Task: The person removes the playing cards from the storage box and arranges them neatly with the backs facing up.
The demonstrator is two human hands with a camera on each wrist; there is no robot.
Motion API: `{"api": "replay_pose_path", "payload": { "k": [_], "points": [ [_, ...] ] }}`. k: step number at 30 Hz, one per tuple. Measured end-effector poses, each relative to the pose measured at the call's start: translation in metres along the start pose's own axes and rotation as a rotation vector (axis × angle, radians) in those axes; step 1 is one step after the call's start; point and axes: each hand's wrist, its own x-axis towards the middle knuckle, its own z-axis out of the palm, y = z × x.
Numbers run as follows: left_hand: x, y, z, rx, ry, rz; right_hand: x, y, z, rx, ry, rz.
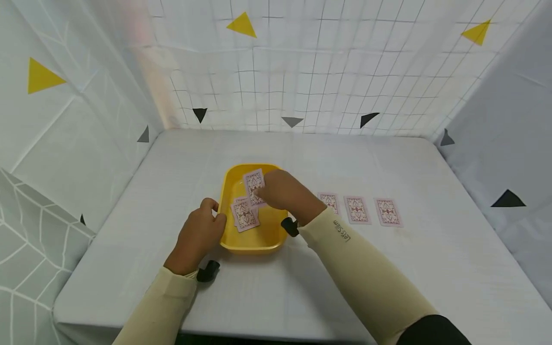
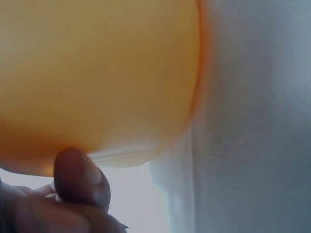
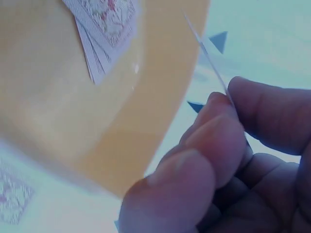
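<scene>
My right hand (image 1: 288, 194) pinches a playing card (image 1: 253, 184) between thumb and fingers, over the yellow tray (image 1: 252, 247). In the right wrist view the held card (image 3: 210, 57) appears almost edge-on. Beneath it, several overlapping playing cards (image 1: 246, 218) lie patterned back up on the tray's floor. At the tray's left side, my left hand (image 1: 197, 235) grips the rim. The left wrist view shows a fingertip (image 2: 80, 177) against the tray wall (image 2: 112, 87); the rest of that grip is partly hidden.
Right of the tray, three playing cards lie in a row on the white-covered table (image 1: 435, 268): a near card (image 1: 329, 201) partly behind my right wrist, a middle card (image 1: 357, 210) and a far card (image 1: 388, 212). White curtains (image 1: 302, 62) with triangles enclose the table.
</scene>
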Motion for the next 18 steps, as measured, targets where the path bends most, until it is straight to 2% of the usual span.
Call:
{"api": "replay_pose_path", "payload": {
  "k": [6,10,13,18],
  "points": [
    [0.001,-0.001,0.000,-0.001,-0.006,-0.012,-0.013,0.016,-0.019,0.064,0.022,0.022],
    [0.001,-0.001,0.000,-0.006,-0.012,-0.012,-0.022,0.031,-0.027,0.108,0.016,0.065],
    [0.001,-0.001,0.000,-0.005,-0.014,-0.001,-0.029,0.045,-0.030,0.136,-0.004,0.110],
    [0.001,-0.003,0.000,-0.002,-0.005,0.018,-0.041,0.070,-0.029,0.163,-0.004,0.118]
  ]
}}
